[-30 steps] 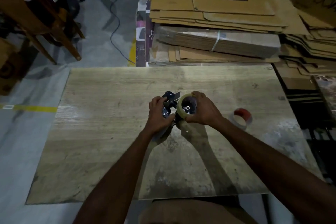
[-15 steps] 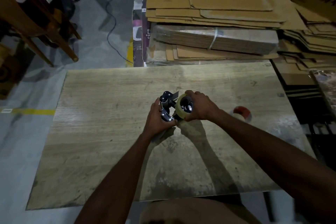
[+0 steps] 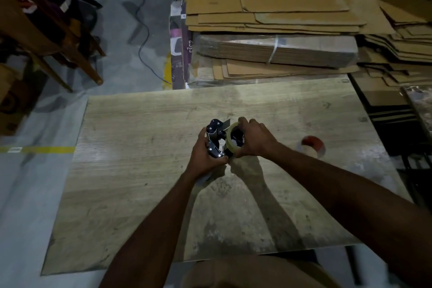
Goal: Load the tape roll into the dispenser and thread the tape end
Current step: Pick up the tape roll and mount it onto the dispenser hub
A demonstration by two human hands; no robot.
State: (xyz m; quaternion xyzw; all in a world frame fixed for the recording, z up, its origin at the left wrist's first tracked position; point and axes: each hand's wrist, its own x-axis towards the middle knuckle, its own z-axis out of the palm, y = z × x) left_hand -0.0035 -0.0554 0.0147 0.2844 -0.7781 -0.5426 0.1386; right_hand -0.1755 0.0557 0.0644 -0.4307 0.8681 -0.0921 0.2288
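Note:
Above the middle of the wooden table [image 3: 145, 170], my left hand [image 3: 203, 155] grips the black tape dispenser [image 3: 216, 134] by its lower body, metal parts showing between the fingers. A pale yellowish tape roll [image 3: 230, 141] sits against the dispenser's right side, turned nearly edge-on. My right hand [image 3: 256, 139] wraps around that roll, fingers over its top and thumb under it. Whether the roll is fully seated on the hub is hidden by the hand. No loose tape end is visible.
A second tape roll with a red core [image 3: 312, 146] lies on the table to the right of my hands. Stacks of flattened cardboard [image 3: 268, 30] rise behind the far edge. A wooden chair [image 3: 46, 37] and a cable [image 3: 145, 37] are on the floor at left.
The roll has turned from facing the camera to nearly edge-on against the dispenser. My right hand shifted its hold around the roll; both hands stayed in about the same spot.

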